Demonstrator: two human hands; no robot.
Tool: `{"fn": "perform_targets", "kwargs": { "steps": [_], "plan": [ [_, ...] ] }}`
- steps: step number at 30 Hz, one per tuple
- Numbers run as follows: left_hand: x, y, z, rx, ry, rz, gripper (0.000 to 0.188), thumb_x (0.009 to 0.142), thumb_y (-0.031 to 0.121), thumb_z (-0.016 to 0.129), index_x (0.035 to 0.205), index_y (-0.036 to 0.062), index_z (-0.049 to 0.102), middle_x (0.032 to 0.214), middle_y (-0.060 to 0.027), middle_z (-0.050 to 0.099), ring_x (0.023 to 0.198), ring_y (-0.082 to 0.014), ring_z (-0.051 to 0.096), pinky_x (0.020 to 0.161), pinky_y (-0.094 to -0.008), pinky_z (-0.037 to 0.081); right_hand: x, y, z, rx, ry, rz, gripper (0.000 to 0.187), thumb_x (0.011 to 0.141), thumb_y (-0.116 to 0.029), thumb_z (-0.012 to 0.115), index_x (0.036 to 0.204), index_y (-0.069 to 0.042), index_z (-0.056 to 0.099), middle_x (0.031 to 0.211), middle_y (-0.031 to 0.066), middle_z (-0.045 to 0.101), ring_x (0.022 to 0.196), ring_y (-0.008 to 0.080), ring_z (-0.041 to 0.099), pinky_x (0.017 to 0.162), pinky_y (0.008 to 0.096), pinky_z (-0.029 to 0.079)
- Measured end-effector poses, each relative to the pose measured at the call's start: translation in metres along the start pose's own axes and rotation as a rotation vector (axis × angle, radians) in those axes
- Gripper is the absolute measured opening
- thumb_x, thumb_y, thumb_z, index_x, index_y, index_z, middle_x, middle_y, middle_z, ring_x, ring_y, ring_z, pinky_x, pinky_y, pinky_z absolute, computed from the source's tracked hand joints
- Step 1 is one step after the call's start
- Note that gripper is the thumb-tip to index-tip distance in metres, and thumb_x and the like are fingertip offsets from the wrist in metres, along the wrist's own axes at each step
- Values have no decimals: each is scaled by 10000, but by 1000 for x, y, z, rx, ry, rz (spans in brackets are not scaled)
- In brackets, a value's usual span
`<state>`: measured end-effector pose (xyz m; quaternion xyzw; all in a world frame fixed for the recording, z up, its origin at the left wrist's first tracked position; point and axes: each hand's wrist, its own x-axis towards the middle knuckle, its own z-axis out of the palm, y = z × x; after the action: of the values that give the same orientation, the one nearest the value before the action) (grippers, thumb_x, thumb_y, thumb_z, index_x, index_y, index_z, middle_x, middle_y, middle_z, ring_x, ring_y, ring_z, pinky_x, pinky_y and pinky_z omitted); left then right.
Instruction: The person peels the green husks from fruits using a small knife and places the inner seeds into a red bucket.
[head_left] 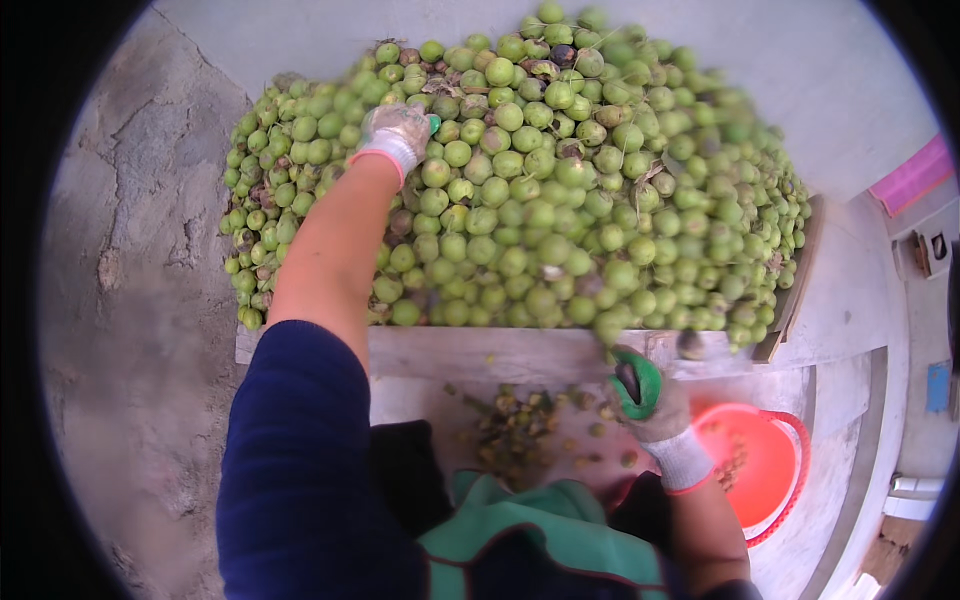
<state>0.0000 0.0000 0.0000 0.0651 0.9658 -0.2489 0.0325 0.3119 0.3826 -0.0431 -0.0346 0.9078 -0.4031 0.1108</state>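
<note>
A broad heap of smooth, round, green fruits (500, 190) lies beyond a long, pale board (500, 342). The gloved left hand (398, 130) touches its far-left part, grip unclear; the gloved right hand (650, 402), near right, curls around a dark oval object (628, 383). Fruits look firm, light, roll-prone: cup their middles.

Rough, cracked grey concrete (110, 230) fills the left, with a smooth, pale wall (800, 70) behind
</note>
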Motion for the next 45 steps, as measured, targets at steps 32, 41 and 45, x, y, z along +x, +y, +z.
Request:
{"fn": "perform_targets", "kwargs": {
  "steps": [32, 41, 45],
  "plan": [
    [-376, 183, -53, -1964, 287, 499, 445, 1003, 333, 474, 1273, -19, 514, 1091, -128, 654, 940, -226, 668, 866, -363, 542, -145, -86, 3, -165, 352, -552, 386, 858, -333, 714, 1128, -68, 633, 882, 139, 693, 751, 276, 703, 642, 353, 556],
    [-359, 188, -64, -1939, -4, 391, 348, 999, 299, 501, 1130, -12, 586, 1023, -111, 672, 846, -186, 658, 777, -331, 543, -143, -78, 10, -163, 314, -536, 316, 868, -368, 657, 1062, -118, 646, 810, 125, 672, 719, 332, 664, 610, 429, 532],
    [-357, 208, -61, -2408, -110, 73, 350, 971, 336, 562, 1091, 9, 598, 998, -115, 670, 805, -172, 652, 725, -325, 553, -137, -83, 23, -235, 310, -473, 374, 855, -269, 699, 1149, -55, 612, 894, 134, 699, 744, 290, 697, 643, 371, 554]
  ]
}}
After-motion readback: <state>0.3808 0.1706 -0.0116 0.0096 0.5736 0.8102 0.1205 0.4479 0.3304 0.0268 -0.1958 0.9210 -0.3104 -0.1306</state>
